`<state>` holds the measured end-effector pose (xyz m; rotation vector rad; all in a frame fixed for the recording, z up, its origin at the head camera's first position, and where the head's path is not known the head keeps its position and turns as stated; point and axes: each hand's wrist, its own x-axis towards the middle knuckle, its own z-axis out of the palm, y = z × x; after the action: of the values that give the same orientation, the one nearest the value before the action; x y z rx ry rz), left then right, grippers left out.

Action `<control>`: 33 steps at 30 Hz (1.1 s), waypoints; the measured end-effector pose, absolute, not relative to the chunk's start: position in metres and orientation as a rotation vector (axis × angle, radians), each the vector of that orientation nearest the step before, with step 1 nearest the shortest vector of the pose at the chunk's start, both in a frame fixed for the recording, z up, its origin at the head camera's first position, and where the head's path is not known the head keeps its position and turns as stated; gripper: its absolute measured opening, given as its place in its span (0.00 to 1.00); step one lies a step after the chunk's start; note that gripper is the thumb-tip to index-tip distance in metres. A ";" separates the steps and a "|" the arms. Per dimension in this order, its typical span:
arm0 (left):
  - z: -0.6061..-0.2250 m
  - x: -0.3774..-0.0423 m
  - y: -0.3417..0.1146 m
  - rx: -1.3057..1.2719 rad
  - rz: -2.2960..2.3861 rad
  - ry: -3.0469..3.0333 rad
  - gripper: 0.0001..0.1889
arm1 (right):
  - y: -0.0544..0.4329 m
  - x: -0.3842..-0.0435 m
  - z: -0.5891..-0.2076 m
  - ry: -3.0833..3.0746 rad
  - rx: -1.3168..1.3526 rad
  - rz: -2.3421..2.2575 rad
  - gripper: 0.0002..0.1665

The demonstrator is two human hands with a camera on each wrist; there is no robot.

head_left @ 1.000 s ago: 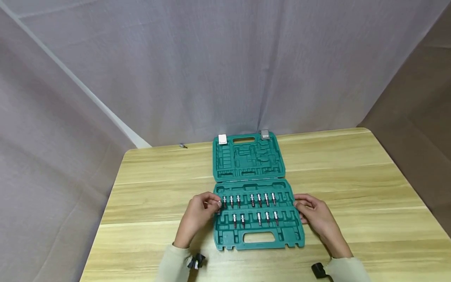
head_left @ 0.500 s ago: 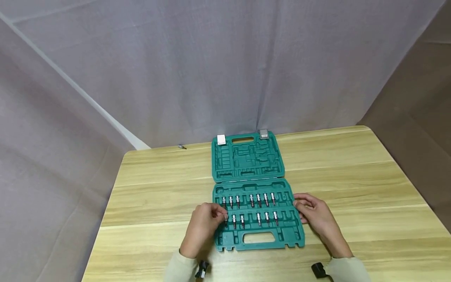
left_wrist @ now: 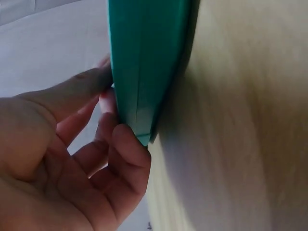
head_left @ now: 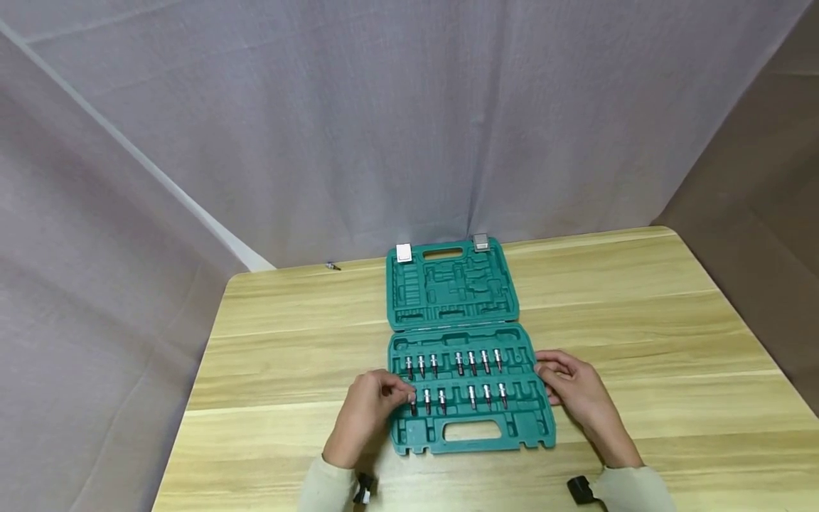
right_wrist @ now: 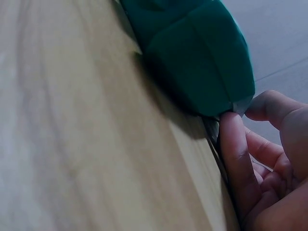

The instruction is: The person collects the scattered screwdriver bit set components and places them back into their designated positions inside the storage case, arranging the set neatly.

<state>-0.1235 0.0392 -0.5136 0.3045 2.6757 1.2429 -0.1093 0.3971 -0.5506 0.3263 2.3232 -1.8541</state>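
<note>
An open green tool case (head_left: 416,431) lies on the wooden table, with two rows of chrome bit sockets in its near half. My left hand (head_left: 366,412) reaches over the case's left edge and pinches the leftmost bit socket (head_left: 412,408) of the lower row, which stands in line with its neighbours. In the left wrist view the case's side wall (left_wrist: 144,62) hides that socket, and the lower fingers bend against the wall. At the case's right edge, my right hand (head_left: 576,390) grips the rim between thumb and fingers; the right wrist view shows fingertips (right_wrist: 232,126) at its green side (right_wrist: 207,62).
The case lid (head_left: 457,284) lies folded back toward the curtain, with two metal latches (head_left: 403,252) at its far edge. A loose bit socket (head_left: 333,266) lies at the table's back edge, left of the lid. Grey curtain (head_left: 358,142) hangs behind the table.
My left hand has moved its bit socket from beside the upper row down toward me, to the left end of the lower row. My right hand has stayed at the case's edge.
</note>
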 end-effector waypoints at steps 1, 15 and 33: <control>-0.514 -0.124 0.038 0.297 1.253 2.661 0.04 | 0.397 -0.109 -0.551 2.322 0.330 -1.856 0.26; -0.511 -0.133 0.039 0.165 1.265 2.578 0.13 | 0.398 -0.109 -0.551 2.333 0.314 -1.812 0.27; -0.498 -0.125 0.064 0.534 1.050 2.880 0.05 | 0.398 -0.111 -0.554 2.318 0.324 -1.849 0.26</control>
<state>-0.1251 0.0641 -0.4978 0.5342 2.8800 1.0500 -0.1110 0.3982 -0.5542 0.3238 2.3180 -1.8489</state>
